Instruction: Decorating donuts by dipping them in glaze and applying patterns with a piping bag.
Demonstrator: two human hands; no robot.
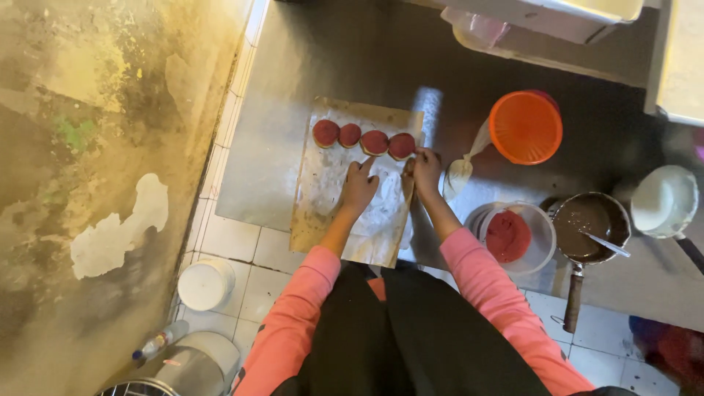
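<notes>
— Head view: how far along?
— Four red dough rounds sit in one row on the floured paper. The right hand pinches the last; the left hand rests spread. More red dough waits in the tub.

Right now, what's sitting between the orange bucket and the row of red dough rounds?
In the head view, a white piping bag lies between the orange bucket and the red dough rounds, beside the right hand.
</notes>
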